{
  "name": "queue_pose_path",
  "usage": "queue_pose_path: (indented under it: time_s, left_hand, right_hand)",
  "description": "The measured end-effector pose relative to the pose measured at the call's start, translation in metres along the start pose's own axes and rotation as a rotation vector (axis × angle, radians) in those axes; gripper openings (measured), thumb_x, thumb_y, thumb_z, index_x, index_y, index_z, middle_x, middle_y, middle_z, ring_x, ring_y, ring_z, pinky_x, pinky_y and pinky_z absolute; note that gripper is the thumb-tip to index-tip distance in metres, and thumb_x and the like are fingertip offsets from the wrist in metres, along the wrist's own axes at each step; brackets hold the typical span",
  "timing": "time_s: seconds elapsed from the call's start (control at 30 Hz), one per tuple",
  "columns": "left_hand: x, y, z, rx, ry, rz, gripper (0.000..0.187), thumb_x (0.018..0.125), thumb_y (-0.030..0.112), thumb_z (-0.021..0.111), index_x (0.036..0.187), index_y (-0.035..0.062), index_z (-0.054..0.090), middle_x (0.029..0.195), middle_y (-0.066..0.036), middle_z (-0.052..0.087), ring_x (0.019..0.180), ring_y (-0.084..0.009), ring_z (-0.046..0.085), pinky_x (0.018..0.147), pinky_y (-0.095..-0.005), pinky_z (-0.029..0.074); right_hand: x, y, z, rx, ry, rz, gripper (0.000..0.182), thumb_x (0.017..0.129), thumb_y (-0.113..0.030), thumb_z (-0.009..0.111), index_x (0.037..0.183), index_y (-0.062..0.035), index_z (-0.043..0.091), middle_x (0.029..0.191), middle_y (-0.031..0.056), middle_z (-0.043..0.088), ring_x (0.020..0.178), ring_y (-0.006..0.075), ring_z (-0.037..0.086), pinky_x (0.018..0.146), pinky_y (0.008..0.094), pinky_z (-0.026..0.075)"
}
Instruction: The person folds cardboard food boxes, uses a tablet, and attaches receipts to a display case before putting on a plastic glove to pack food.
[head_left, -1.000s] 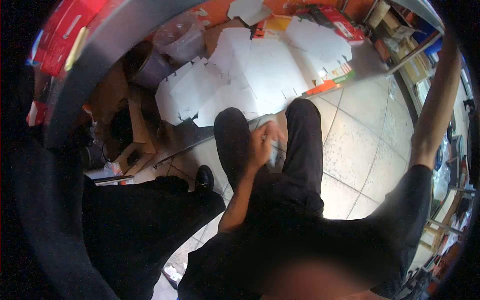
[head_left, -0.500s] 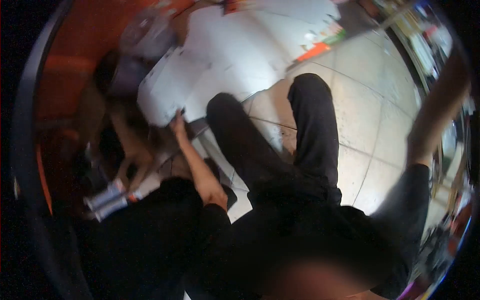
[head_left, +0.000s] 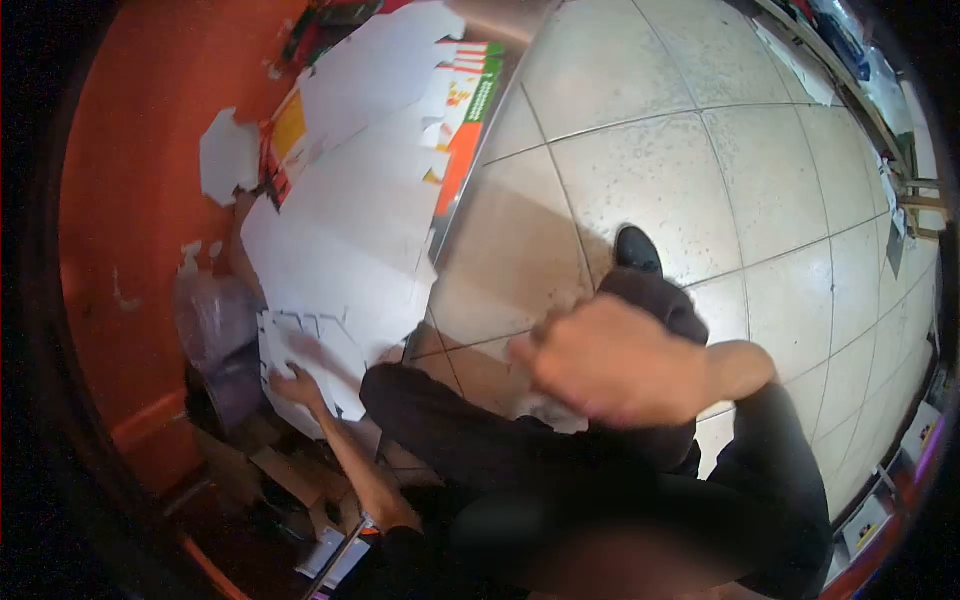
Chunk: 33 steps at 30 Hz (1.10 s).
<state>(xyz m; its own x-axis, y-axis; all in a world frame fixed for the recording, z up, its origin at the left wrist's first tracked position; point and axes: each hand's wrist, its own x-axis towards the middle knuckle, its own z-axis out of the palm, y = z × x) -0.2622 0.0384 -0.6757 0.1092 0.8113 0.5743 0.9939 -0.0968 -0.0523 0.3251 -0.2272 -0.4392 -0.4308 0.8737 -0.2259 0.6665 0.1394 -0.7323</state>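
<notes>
Along an orange wall [head_left: 140,190], we had a spread of white card sheets [head_left: 335,230], overlapping, edges notched and ragged, lying on a low surface with a metal edge [head_left: 502,105]. Our left hand [head_left: 293,386] was on the nearest notched sheet [head_left: 330,350], at the near end of the spread, fingers parted, palm down; we saw that grip closed around nothing, though we couldn't tell if a fingertip pinched the card. Our right hand [head_left: 620,360] was well apart from the sheets, up close to the camera above our leg, blurred, fingers loosely bent; we couldn't tell how far that grip was closed or whether it held anything. Toward the tiled floor [head_left: 640,170], the spread showed an orange-and-green printed strip [head_left: 465,130]; on the wall side, a yellow printed panel [head_left: 290,125] and a loose white piece [head_left: 228,158] just beside it. Near our left hand we noted a clear plastic bag [head_left: 215,312] over a purplish container [head_left: 230,390], with brown cardboard [head_left: 288,476] nearer us. Our dark knee [head_left: 420,405] was just beside the sheets, and a black shoe [head_left: 637,250] showed on the tiles.
</notes>
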Motion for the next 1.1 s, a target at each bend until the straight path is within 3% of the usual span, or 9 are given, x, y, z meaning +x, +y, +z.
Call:
queue_pose_path:
  time_s: [0.23, 0.4, 0.47, 0.5, 0.6, 0.73, 0.87, 0.97, 1.1]
  left_hand:
    - [0.262, 0.508, -0.005, -0.608, -0.47, 0.514, 0.022, 0.09, 0.014, 0.059, 0.107, -0.001, 0.059, 0.099, -0.016, 0.065, 0.091, -0.0248, 0.064, 0.078, -0.0348, 0.05]
    - [0.299, 0.662, 0.084, -0.777, -0.576, 0.734, 0.022, 0.091, 0.02, 0.059, 0.102, 0.0004, 0.059, 0.094, -0.016, 0.064, 0.087, -0.0281, 0.063, 0.074, -0.0375, 0.05]
    - [0.29, 0.665, 0.132, -0.739, -0.593, 0.757, 0.021, 0.091, 0.018, 0.058, 0.1, -0.0011, 0.059, 0.093, -0.017, 0.064, 0.086, -0.0288, 0.063, 0.073, -0.0379, 0.05]
    - [0.289, 0.669, 0.16, -0.701, -0.518, 0.769, 0.021, 0.09, 0.019, 0.058, 0.098, -0.0005, 0.06, 0.092, -0.019, 0.063, 0.089, -0.0326, 0.062, 0.076, -0.0411, 0.049]
    - [0.306, 0.682, 0.214, -0.65, -0.404, 0.706, 0.021, 0.089, 0.019, 0.056, 0.094, -0.0006, 0.061, 0.09, -0.021, 0.062, 0.092, -0.0376, 0.059, 0.079, -0.0453, 0.047]
    - [0.336, 0.673, 0.209, -0.641, -0.209, 0.634, 0.02, 0.089, 0.015, 0.052, 0.087, -0.0022, 0.062, 0.088, -0.022, 0.062, 0.089, -0.0412, 0.059, 0.077, -0.0479, 0.046]
    - [0.43, 0.627, 0.245, -0.344, -0.163, 0.734, 0.022, 0.085, 0.017, 0.055, 0.085, -0.0034, 0.062, 0.087, -0.023, 0.063, 0.083, -0.0424, 0.06, 0.076, -0.049, 0.046]
    - [0.522, 0.565, 0.318, -0.159, 0.102, 0.799, 0.031, 0.084, 0.027, 0.059, 0.09, -0.0038, 0.064, 0.089, -0.024, 0.065, 0.088, -0.0409, 0.062, 0.076, -0.0476, 0.047]
    - [0.588, 0.506, 0.402, -0.03, -0.042, 0.85, 0.038, 0.088, 0.033, 0.057, 0.097, -0.0034, 0.065, 0.094, -0.024, 0.065, 0.092, -0.0407, 0.062, 0.078, -0.0477, 0.048]
  right_hand:
    - [0.007, 0.084, -0.033, 0.442, 0.287, -0.059, 0.021, 0.08, -0.02, 0.066, 0.073, -0.0013, 0.061, 0.072, 0.0153, 0.063, 0.071, 0.0359, 0.064, 0.062, 0.0432, 0.051]
    - [0.029, 0.151, -0.059, 0.359, 0.328, 0.069, 0.027, 0.078, -0.028, 0.07, 0.079, -0.0027, 0.061, 0.072, 0.0149, 0.062, 0.075, 0.0362, 0.063, 0.069, 0.0444, 0.05]
    - [0.009, 0.179, -0.088, 0.334, 0.351, 0.056, 0.033, 0.077, -0.034, 0.072, 0.082, -0.0034, 0.061, 0.072, 0.0145, 0.062, 0.081, 0.0351, 0.062, 0.073, 0.0439, 0.049]
    - [-0.004, 0.19, -0.139, 0.477, -0.016, 0.228, 0.037, 0.077, -0.039, 0.072, 0.086, -0.0044, 0.061, 0.076, 0.0134, 0.063, 0.084, 0.034, 0.062, 0.074, 0.0423, 0.048]
    - [-0.05, 0.249, -0.117, 0.43, 0.437, 0.257, 0.037, 0.076, -0.039, 0.075, 0.087, -0.0063, 0.062, 0.083, 0.0114, 0.062, 0.079, 0.0314, 0.06, 0.071, 0.04, 0.049]
    - [-0.099, 0.264, -0.134, 0.602, 0.377, 0.526, 0.024, 0.079, -0.024, 0.076, 0.079, -0.0041, 0.064, 0.067, 0.0096, 0.063, 0.06, 0.0221, 0.062, 0.057, 0.0311, 0.047]
    - [-0.168, 0.248, -0.073, 0.732, 0.885, 0.771, 0.036, 0.073, 0.002, 0.076, 0.102, 0.002, 0.055, 0.084, 0.0112, 0.064, 0.073, 0.0143, 0.061, 0.062, 0.0262, 0.048]
    - [-0.218, 0.249, -0.045, 0.967, 1.025, 0.956, 0.028, 0.085, -0.014, 0.069, 0.099, 0.0014, 0.051, 0.076, 0.0101, 0.058, 0.054, 0.0134, 0.054, 0.046, 0.0232, 0.045]
    - [-0.254, 0.239, -0.022, 0.972, 1.028, 1.116, 0.042, 0.086, -0.04, 0.069, 0.08, -0.0036, 0.048, 0.057, 0.0, 0.044, 0.042, 0.008, 0.043, 0.041, 0.0206, 0.035]
